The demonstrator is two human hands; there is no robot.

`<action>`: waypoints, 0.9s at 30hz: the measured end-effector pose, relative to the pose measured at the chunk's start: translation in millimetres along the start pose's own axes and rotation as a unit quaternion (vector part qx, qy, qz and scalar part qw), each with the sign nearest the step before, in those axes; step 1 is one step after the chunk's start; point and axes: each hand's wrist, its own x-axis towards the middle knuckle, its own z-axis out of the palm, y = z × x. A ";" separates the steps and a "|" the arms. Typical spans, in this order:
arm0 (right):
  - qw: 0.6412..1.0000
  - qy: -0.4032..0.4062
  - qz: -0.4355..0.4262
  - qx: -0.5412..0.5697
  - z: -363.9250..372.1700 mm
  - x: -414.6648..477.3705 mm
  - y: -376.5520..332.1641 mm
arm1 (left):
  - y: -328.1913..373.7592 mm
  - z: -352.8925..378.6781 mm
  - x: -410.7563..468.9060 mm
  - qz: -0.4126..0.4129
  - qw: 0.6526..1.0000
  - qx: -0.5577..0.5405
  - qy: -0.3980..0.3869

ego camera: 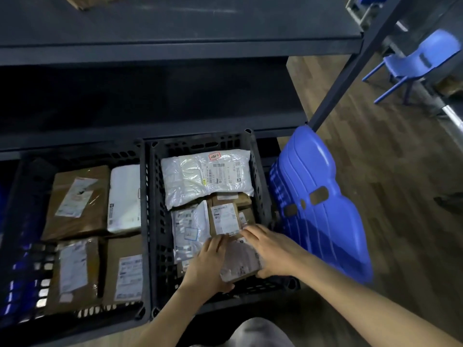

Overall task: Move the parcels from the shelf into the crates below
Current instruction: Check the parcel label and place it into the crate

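Two black crates stand below the dark shelf (175, 43). In the right crate (155, 221) lie a large white poly bag (208, 176), a smaller white bag (189, 226) and a brown box with a label (224, 219). Both hands hold a small brown parcel (240, 264) low over the crate's near right corner. My left hand (208, 266) grips its left side, my right hand (273, 251) its right side. The left crate (22, 186) holds several brown boxes (77, 201) and a white parcel (125, 196). The corner of a brown box (85, 1) shows on the shelf at the top edge.
A stack of blue plastic chairs (323, 211) lies right beside the right crate. Another blue chair (421, 61) stands at the far right on the wooden floor (375, 151). A slanted shelf post (350, 66) rises at the right. My grey-clad knee (260, 331) is at the bottom.
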 end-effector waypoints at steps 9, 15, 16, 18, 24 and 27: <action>0.997 -0.035 0.056 0.026 58.5 18.4 12.3 | -5.6 59.0 28.6 -0.023 0.998 -0.010 -0.061; 0.992 -0.067 0.104 -0.028 92.1 36.6 17.0 | -12.5 89.2 51.7 -0.033 0.993 0.004 -0.112; 0.991 -0.071 0.110 -0.038 97.3 40.1 16.5 | -12.2 94.1 52.2 -0.033 0.994 0.005 -0.106; 0.988 -0.084 0.117 -0.047 109.0 49.1 18.1 | -12.1 103.9 53.8 -0.038 0.995 0.013 -0.094; 0.979 -0.145 0.118 -0.083 134.3 70.0 27.5 | -10.6 129.3 70.4 -0.051 0.993 0.031 -0.104; 0.975 -0.157 0.126 -0.091 143.6 79.2 30.8 | -12.3 139.9 82.2 -0.079 0.983 0.012 -0.168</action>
